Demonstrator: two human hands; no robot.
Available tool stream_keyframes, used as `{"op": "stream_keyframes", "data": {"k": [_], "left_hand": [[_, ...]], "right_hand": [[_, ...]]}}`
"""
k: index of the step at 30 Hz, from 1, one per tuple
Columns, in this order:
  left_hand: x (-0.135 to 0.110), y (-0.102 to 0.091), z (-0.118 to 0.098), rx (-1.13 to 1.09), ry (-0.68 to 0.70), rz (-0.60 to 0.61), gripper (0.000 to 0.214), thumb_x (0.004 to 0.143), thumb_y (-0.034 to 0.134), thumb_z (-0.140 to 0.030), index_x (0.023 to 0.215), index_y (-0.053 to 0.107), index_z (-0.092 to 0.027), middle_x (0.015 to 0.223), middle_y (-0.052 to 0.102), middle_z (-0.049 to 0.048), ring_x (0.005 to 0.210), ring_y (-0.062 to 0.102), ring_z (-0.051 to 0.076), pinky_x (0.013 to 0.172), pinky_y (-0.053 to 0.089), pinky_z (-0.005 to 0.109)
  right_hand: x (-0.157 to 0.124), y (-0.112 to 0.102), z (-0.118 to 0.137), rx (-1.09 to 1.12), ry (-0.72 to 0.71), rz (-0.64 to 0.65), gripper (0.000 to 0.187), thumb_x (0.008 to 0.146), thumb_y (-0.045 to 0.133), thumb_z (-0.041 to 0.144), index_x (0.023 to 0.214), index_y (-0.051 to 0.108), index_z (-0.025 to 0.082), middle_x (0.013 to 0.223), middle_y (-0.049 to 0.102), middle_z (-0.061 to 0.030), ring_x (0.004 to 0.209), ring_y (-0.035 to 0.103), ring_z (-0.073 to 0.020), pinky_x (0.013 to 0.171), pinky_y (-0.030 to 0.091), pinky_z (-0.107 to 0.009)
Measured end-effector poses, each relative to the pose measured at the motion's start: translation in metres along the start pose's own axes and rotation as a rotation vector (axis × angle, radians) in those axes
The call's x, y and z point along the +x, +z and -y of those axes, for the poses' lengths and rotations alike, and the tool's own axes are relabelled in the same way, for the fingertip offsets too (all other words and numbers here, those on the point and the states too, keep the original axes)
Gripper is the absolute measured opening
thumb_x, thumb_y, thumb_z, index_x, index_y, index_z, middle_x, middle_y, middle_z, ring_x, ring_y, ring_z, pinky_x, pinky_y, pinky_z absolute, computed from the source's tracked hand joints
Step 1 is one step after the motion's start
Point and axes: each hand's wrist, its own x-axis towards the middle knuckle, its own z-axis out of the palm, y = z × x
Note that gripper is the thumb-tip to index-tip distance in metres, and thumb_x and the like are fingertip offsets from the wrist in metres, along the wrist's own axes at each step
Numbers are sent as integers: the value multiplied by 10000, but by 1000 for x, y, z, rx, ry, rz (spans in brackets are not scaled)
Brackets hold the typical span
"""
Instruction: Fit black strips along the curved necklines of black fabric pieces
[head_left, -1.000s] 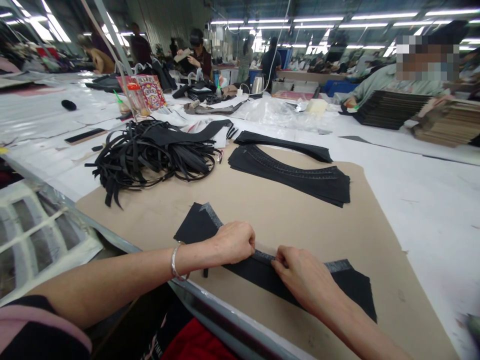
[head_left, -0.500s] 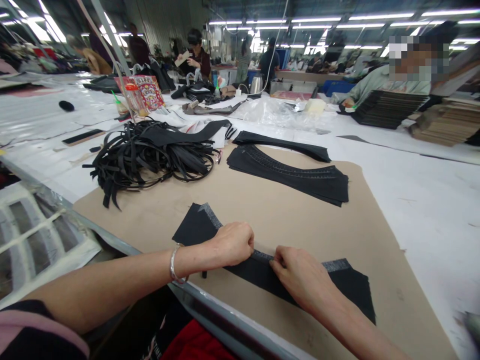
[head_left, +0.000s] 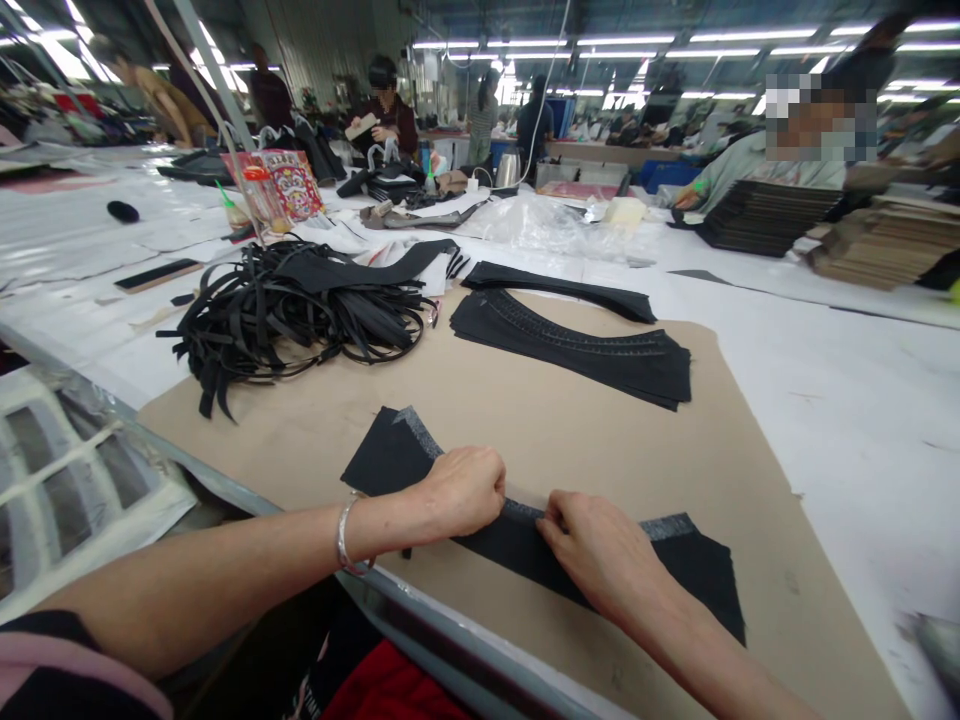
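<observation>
A curved black fabric piece lies on brown paper at the table's near edge. A grey, speckled band runs along its concave upper edge. My left hand is closed at that edge, left of the middle, its fingertips mostly hidden behind the knuckles. Just to the right, my right hand pinches the same edge between thumb and fingers. A short stretch of the band shows between the two hands. Both ends of the piece lie flat beyond my hands.
Behind my hands rest a stack of curved black pieces and a narrower black stack. A tangle of black strips lies left. Farther back are clear plastic, a red packet and dark stacked sheets beside a co-worker.
Both hands keep almost the same hold on the fabric edge. The whole view has shifted slightly, and the co-worker at the right has moved an arm a little.
</observation>
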Motion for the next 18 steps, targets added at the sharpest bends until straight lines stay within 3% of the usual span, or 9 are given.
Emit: {"op": "stream_keyframes", "data": {"k": [18], "left_hand": [[-8, 5, -6, 86, 11, -62, 206, 739, 478, -176, 744, 684, -187, 730, 704, 78, 733, 673, 244, 629, 487, 312]], "right_hand": [[-1, 0, 3, -69, 19, -12, 175, 871, 488, 267, 800, 621, 177, 821, 704, -109, 803, 666, -265, 578, 356, -296]]}}
